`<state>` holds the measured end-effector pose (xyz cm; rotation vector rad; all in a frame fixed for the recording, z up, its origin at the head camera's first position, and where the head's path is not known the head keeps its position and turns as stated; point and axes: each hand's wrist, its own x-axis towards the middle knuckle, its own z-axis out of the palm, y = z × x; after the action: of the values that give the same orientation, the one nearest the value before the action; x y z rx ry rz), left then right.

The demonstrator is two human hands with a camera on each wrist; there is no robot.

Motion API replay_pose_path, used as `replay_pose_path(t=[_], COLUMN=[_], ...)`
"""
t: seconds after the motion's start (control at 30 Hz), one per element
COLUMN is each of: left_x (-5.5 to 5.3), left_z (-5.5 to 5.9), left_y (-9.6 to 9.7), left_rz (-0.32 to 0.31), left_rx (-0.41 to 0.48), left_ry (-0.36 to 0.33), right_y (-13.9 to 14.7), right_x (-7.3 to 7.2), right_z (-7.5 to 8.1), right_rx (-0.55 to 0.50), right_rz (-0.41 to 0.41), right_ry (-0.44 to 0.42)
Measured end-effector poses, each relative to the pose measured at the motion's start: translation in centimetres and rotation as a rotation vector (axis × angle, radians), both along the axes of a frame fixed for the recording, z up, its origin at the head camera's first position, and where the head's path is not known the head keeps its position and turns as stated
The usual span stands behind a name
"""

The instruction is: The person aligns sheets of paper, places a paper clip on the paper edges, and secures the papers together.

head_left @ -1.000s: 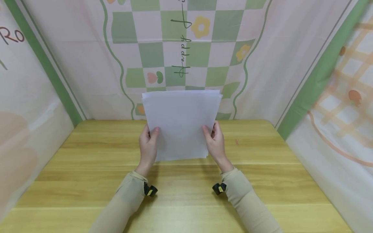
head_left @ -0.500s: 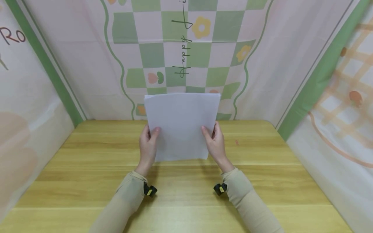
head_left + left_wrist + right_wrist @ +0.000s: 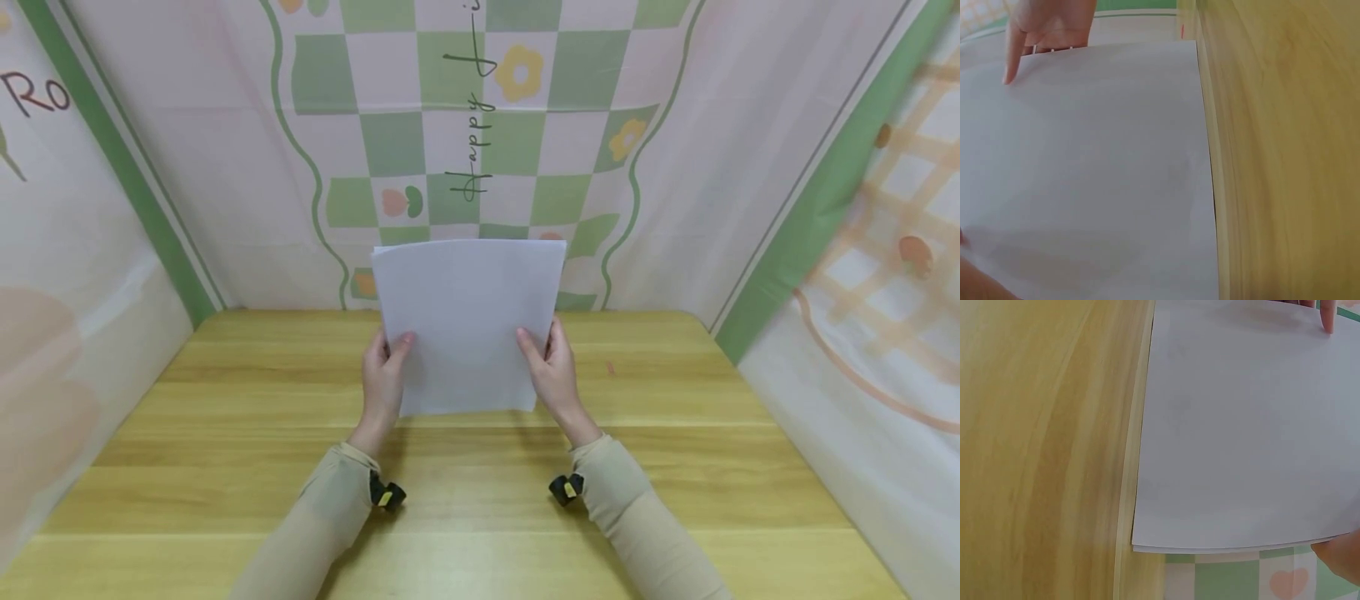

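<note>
A stack of white paper sheets [image 3: 468, 325] stands upright, leaning slightly back, over the far half of the table. My left hand [image 3: 381, 379] grips its left edge, thumb on the near face and fingers behind. On the opposite edge my right hand [image 3: 555, 375] holds it the same way. The left wrist view shows the blank top sheet [image 3: 1097, 156] up close, its lower edge near or on the wood; I cannot tell which. In the right wrist view, more than one sheet edge shows at a corner of the stack [image 3: 1241, 425]. The fingers behind are mostly hidden.
The wooden table [image 3: 465, 517] spreads under both forearms. A small reddish mark [image 3: 611, 367] lies on it to the right. Behind stands a green-and-white checked cloth [image 3: 510, 142], with printed cloths at both sides. Each sleeve carries a small black camera [image 3: 387, 495].
The sheets' upper corners, which stuck out unevenly a second ago, now line up more closely. The stack's top edge sits slightly lower. Both hands keep their grip almost in place.
</note>
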<state>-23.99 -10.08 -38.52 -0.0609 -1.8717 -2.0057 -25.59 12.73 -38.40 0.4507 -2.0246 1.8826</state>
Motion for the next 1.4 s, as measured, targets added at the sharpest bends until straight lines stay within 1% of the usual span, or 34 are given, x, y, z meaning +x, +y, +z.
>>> replay_pose_path(t=[0.2, 0.37, 0.6, 0.83, 0.97, 1.2, 1.4], left_x=[-0.1, -0.1, 0.0, 0.1, 0.3, 0.3, 0.1], left_z=[-0.2, -0.3, 0.0, 0.3, 0.3, 0.3, 0.0], left_y=[0.3, 0.5, 0.9, 1.2, 1.1, 0.7, 0.3], left_rz=[-0.039, -0.043, -0.027, 0.000, 0.016, 0.034, 0.033], left_rx=[0.027, 0.043, 0.043, 0.040, 0.021, 0.020, 0.011], left_ry=[0.014, 0.021, -0.014, 0.007, -0.003, -0.017, -0.054], right_y=[0.0, 0.0, -0.1, -0.2, -0.2, -0.1, 0.1], right_x=[-0.1, -0.1, 0.0, 0.0, 0.0, -0.1, -0.2], right_z=[-0.3, -0.3, -0.3, 0.0, 0.2, 0.3, 0.2], right_rx=[-0.012, -0.023, -0.022, -0.027, -0.026, -0.013, -0.004], right_rz=[0.017, 0.019, 0.004, 0.001, 0.004, 0.003, 0.026], right_ry=[0.007, -0.005, -0.003, 0.023, 0.025, -0.024, -0.057])
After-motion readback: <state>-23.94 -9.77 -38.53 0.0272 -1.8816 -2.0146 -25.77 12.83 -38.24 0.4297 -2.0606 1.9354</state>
